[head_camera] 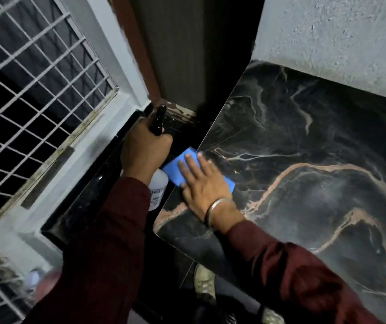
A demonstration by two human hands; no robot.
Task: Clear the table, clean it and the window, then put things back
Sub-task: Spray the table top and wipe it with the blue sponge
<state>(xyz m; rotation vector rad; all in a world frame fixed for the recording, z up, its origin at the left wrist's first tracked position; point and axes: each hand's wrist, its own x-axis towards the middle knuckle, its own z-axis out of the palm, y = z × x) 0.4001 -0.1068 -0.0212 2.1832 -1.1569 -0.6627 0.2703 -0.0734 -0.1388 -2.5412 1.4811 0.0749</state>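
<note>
A dark marble-patterned table (316,141) fills the right of the head view. At its left edge lies a blue cloth (174,170), and my right hand (205,183) presses flat on it with straight fingers. My left hand (144,152) grips the black trigger head of a white spray bottle (158,190), held upright over the black window sill (89,197) beside the table. The window (30,94) with its white metal grille is at the left.
A rough white wall (339,38) borders the table at the back. A brown wooden frame (140,50) and a dark panel stand in the corner between window and table. Below the table edge a shoe (205,284) shows on the dark floor.
</note>
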